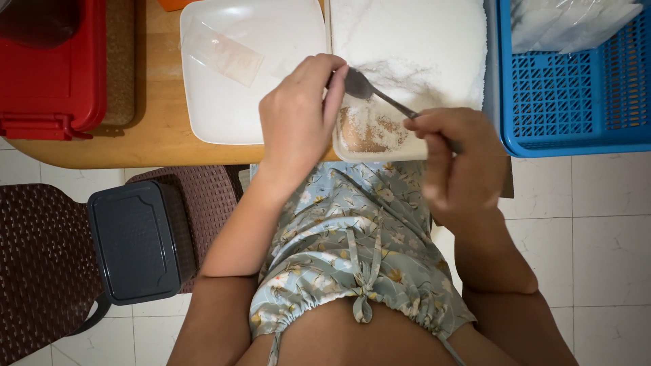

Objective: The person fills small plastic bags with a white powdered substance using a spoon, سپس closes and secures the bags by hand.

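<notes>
My right hand (456, 160) grips the handle of a metal spoon (369, 91), whose bowl points left over a white tray of white powder (413, 47). My left hand (298, 118) is curled beside the spoon's bowl, its fingertips touching the spoon's tip; whether it pinches something small there is hidden. At the tray's near edge lies a patch of brownish powder (369, 132) mixed into the white. The tray sits on a wooden table (149, 135).
A white square plate (224, 108) with a small clear packet (224, 54) lies left of the tray. A blue plastic basket (576, 102) holding plastic bags stands at the right, a red container (51, 68) at the far left. A black box (135, 240) rests on a brown chair (41, 264) below the table.
</notes>
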